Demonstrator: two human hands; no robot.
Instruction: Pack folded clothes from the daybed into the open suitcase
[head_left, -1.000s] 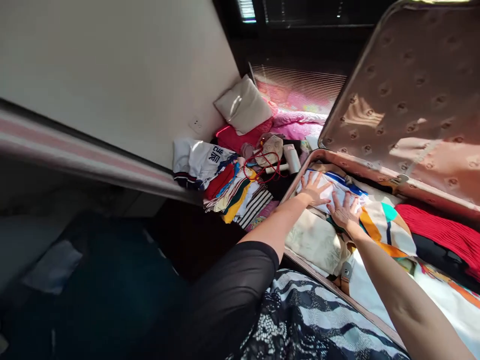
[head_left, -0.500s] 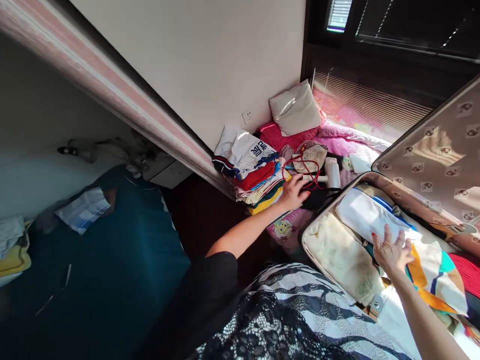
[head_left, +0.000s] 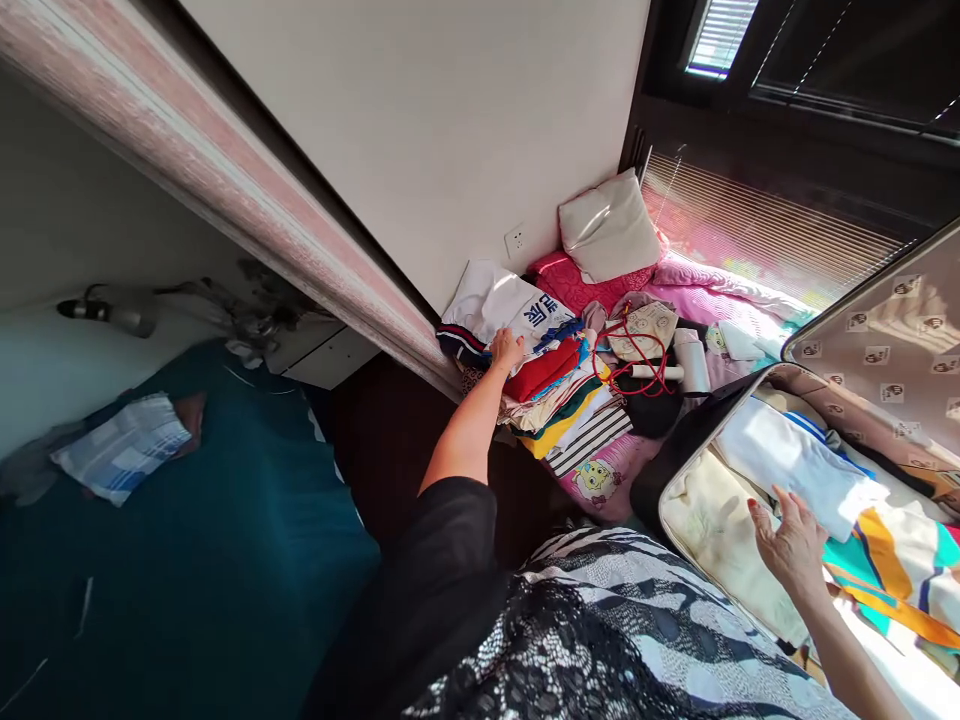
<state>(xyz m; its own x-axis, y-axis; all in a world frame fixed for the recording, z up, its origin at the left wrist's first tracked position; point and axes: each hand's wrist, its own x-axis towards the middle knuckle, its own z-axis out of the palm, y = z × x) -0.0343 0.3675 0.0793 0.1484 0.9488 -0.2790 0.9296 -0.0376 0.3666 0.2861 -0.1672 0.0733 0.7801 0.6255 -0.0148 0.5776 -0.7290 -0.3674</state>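
My left hand (head_left: 507,349) lies with loose, unclenched fingers on the white top (head_left: 501,305) crowning the folded pile (head_left: 551,385) — out to my left by the wall. My right hand (head_left: 789,538), open, rests flat on clothes in the suitcase (head_left: 679,500) — well apart.

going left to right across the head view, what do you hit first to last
folded blue checked cloth → left hand on the white shirt atop the clothes pile → red cord → white bottle → right hand resting inside the open suitcase
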